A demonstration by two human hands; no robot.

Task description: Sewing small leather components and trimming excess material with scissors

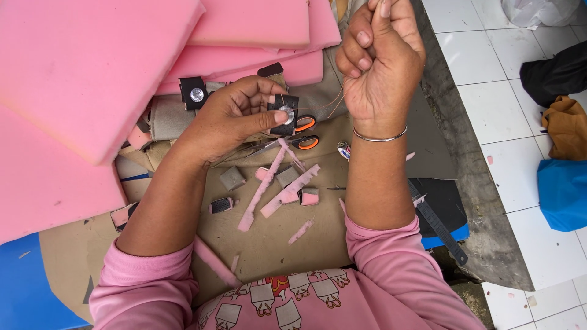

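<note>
My left hand (235, 116) pinches a small black fabric piece with a round silver button (285, 114) between thumb and fingers. A thin tan thread (327, 104) runs from that piece up to my right hand (380, 58), which is raised and closed, pulling the thread taut. A silver bangle sits on my right wrist. Just below the black piece lie scissors with orange handles (306, 133). A second black piece with a silver button (194, 93) rests against the pink foam.
Thick pink foam slabs (85, 73) are stacked at the upper left. Pink foam strips (287, 189) and small grey and black scraps litter the tan cardboard (269, 238). White tiled floor (507, 91) lies to the right, with dark, brown and blue bundles.
</note>
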